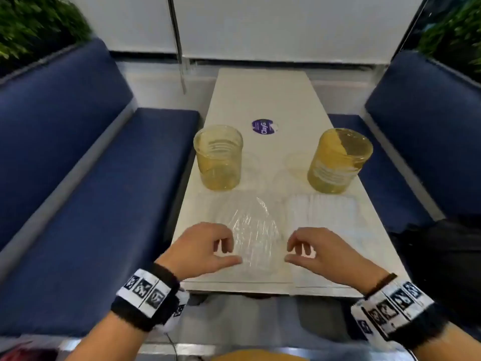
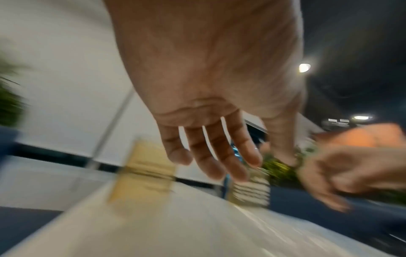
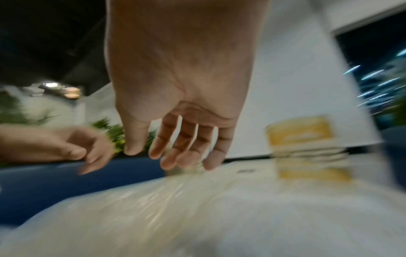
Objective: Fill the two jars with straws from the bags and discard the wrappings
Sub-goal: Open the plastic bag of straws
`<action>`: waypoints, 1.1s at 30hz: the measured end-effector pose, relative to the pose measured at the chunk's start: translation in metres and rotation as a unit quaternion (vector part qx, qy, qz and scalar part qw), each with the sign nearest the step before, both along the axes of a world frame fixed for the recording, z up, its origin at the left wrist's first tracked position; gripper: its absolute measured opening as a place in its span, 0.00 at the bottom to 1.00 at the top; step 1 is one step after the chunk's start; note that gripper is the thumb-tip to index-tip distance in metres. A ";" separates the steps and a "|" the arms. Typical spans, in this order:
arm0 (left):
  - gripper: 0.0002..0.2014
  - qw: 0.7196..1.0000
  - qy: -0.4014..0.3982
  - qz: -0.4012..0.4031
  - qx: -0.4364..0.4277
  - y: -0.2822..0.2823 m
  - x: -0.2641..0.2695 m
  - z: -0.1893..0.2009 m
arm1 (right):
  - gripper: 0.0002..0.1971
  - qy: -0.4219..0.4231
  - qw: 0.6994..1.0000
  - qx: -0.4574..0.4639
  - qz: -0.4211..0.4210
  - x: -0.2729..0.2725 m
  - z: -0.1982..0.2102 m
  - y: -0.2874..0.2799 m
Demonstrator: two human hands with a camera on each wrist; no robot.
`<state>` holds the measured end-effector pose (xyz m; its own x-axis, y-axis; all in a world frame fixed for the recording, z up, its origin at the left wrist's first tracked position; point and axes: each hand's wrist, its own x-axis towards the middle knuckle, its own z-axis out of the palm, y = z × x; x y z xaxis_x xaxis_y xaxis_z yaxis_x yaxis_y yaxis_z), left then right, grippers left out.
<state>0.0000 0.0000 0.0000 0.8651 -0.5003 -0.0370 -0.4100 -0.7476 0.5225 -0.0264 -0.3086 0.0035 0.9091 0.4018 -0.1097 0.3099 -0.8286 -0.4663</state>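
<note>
Two yellowish see-through jars stand on the white table (image 1: 263, 92): the left jar (image 1: 218, 160) and the right jar (image 1: 338, 162), both blurred in the wrist views as left jar (image 2: 145, 173) and right jar (image 3: 307, 147). In front of them lie clear bags of white straws, one crinkled bag (image 1: 250, 230) at the middle and another bag (image 1: 322, 212) to the right. My left hand (image 1: 208, 246) and right hand (image 1: 312, 248) hover above the near bag, fingers loosely curled, holding nothing. The left hand (image 2: 219, 153) and right hand (image 3: 180, 149) show relaxed fingers.
Blue padded benches flank the table, left bench (image 1: 91, 204) and right bench (image 1: 406, 165). A purple round sticker (image 1: 263, 126) lies behind the jars. Two clear lids (image 1: 294, 162) rest between the jars. Green plants (image 1: 31, 27) stand behind the benches. A dark bag (image 1: 447, 243) sits on the right.
</note>
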 end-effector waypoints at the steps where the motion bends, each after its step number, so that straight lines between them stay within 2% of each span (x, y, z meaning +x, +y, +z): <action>1: 0.20 0.997 -0.002 -0.055 0.047 -0.012 -0.001 -0.006 | 0.21 0.003 0.999 -0.018 0.045 0.003 -0.008 0.015; 3: 0.23 0.981 -0.046 -0.128 0.142 -0.033 -0.008 -0.018 | 0.27 -0.032 0.988 -0.085 0.128 0.007 -0.025 0.043; 5: 0.23 0.966 -0.054 -0.162 0.191 -0.043 -0.012 -0.034 | 0.30 -0.039 0.973 -0.127 0.190 0.006 -0.045 0.066; 7: 0.23 0.955 -0.082 -0.174 0.227 -0.041 -0.012 -0.044 | 0.29 -0.035 0.962 -0.179 0.204 0.008 -0.058 0.076; 9: 0.18 0.943 -0.114 -0.187 0.251 -0.037 -0.017 -0.052 | 0.23 -0.035 0.957 -0.196 0.209 0.009 -0.063 0.081; 12: 0.08 0.941 -0.193 -0.182 0.208 -0.035 -0.023 -0.064 | 0.09 -0.092 0.957 -0.169 0.218 0.009 -0.068 0.082; 15: 0.09 0.949 -0.228 -0.147 0.160 -0.032 -0.026 -0.062 | 0.06 -0.119 0.968 -0.099 0.199 0.011 -0.065 0.072; 19: 0.08 0.971 -0.201 -0.088 0.090 -0.030 -0.019 -0.038 | 0.08 -0.136 0.973 -0.040 0.182 0.023 -0.036 0.062; 24: 0.05 0.991 -0.125 0.037 0.024 -0.037 -0.006 0.005 | 0.02 -0.265 0.951 -0.032 0.157 0.047 0.009 0.062; 27: 0.04 0.990 -0.102 0.098 -0.016 -0.042 0.006 0.027 | 0.09 -0.365 0.930 0.010 0.044 0.046 0.030 0.061; 29: 0.03 0.984 -0.090 0.135 -0.074 -0.043 0.013 0.038 | 0.16 -0.407 0.912 0.050 -0.020 0.039 0.034 0.061; 31: 0.04 0.979 -0.065 0.156 -0.118 -0.046 0.019 0.046 | 0.24 -0.391 0.915 0.066 -0.071 0.032 0.031 0.063; 33: 0.06 0.973 -0.036 0.167 -0.156 -0.051 0.023 0.051 | 0.28 -0.351 0.928 0.051 -0.112 0.027 0.026 0.067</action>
